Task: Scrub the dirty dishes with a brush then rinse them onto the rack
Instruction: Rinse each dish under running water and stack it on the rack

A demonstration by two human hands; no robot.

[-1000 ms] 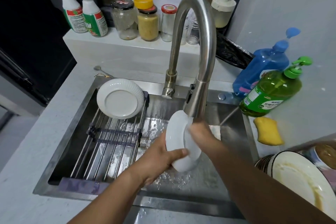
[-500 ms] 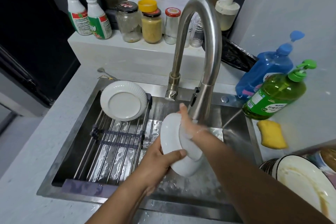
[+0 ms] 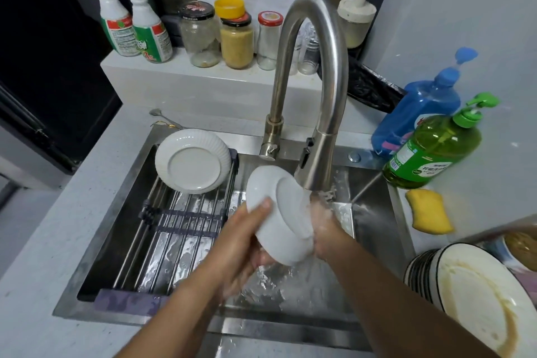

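while water runs, unreadable label on green bottle [image 3: 432, 150]

Soft, even light falls from above, bright on the pale desk [image 3: 52, 229] and wall. The faucet [image 3: 322, 46] and wet sink [image 3: 374, 212] floor carry glare streaks. The upper left is near black. Wide-angle bending curves the edges; the yellow sponge [image 3: 428, 212] and running water smear.

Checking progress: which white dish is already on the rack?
The ribbed white plate lying on the rack, far left. The other white dish is in both hands under the faucet.
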